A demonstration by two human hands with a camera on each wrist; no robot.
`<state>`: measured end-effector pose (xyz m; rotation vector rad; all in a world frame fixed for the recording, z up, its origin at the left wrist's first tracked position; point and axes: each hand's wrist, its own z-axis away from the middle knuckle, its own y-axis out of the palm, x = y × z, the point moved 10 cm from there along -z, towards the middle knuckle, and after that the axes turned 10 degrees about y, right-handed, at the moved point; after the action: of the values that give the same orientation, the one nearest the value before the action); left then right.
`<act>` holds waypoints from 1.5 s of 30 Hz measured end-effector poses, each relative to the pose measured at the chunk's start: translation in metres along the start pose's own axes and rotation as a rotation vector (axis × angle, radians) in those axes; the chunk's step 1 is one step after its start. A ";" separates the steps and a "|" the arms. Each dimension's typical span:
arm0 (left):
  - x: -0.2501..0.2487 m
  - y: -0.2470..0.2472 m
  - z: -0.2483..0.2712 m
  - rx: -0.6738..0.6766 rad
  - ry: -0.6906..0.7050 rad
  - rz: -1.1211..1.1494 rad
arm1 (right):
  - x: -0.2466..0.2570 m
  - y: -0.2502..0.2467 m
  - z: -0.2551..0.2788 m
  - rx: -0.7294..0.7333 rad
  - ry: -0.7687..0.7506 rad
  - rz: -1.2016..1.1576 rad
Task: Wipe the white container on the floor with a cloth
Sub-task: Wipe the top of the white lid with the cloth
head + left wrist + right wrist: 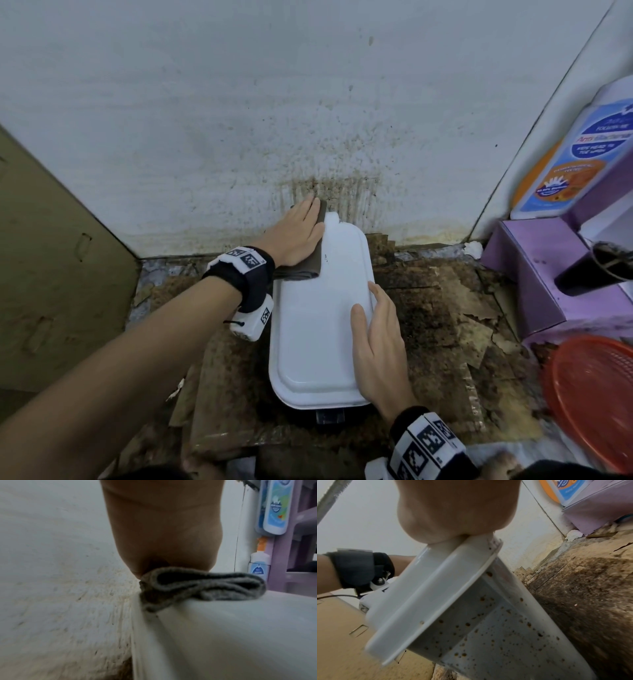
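Observation:
The white container (315, 325) stands on the floor against the stained wall, its smooth lid facing up. A folded grey-brown cloth (310, 263) lies on the lid's far left corner, and my left hand (298, 233) presses flat on it with straight fingers. In the left wrist view the cloth (202, 586) bunches under my palm at the lid's edge (223, 628). My right hand (380, 346) rests flat along the lid's right rim. The right wrist view shows the container's side wall (488, 635) speckled with brown spots.
A cardboard panel (51, 267) leans at the left. A purple plastic stand (544, 277) with bottles (589, 150) fills the right corner, and a red mesh basket (592, 397) sits at its foot. Torn, dirty cardboard (445, 325) covers the floor around the container.

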<state>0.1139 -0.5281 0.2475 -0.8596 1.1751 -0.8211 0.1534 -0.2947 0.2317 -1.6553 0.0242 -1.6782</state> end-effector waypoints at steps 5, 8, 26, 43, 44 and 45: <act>-0.019 0.012 0.028 -0.027 0.000 -0.057 | 0.001 0.000 0.000 -0.009 -0.010 -0.002; -0.039 0.029 0.057 -0.009 0.081 -0.083 | 0.000 0.000 0.000 -0.008 -0.006 -0.008; 0.002 -0.003 0.006 0.057 -0.053 0.051 | -0.002 0.002 -0.002 0.012 0.000 0.008; -0.021 0.037 0.124 -0.228 -0.132 0.385 | -0.001 0.001 0.000 -0.001 -0.013 0.016; -0.026 0.044 0.134 -0.242 -0.121 0.393 | -0.001 0.000 0.000 -0.004 -0.013 0.019; -0.030 0.050 0.144 -0.257 -0.108 0.397 | 0.000 0.000 0.000 -0.009 -0.014 0.024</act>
<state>0.2532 -0.4605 0.2396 -0.8296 1.3166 -0.3010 0.1532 -0.2948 0.2312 -1.6664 0.0446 -1.6509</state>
